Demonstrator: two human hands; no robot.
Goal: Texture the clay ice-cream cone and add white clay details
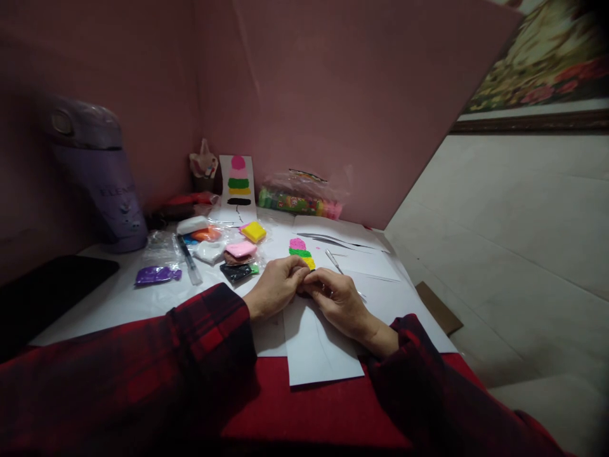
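My left hand (280,284) and my right hand (340,298) meet over a white sheet of paper (323,349). Both have their fingertips pinched together, and what lies between them is hidden. Just beyond the fingers, the sheet carries a clay picture (299,252) with a textured pink top, a green band and a yellow band. A small dark bit shows below the yellow, partly covered by my fingers. To the right of the picture lies a slim clay tool (333,259), its far end passing behind my right hand.
Left of my hands are several clay packets, among them yellow (254,231), black (236,273) and purple (158,275), and a pen (190,263). A layered drawing (238,181) leans on the wall beside a bagged clay pack (299,202). A purple bottle (102,184) stands far left.
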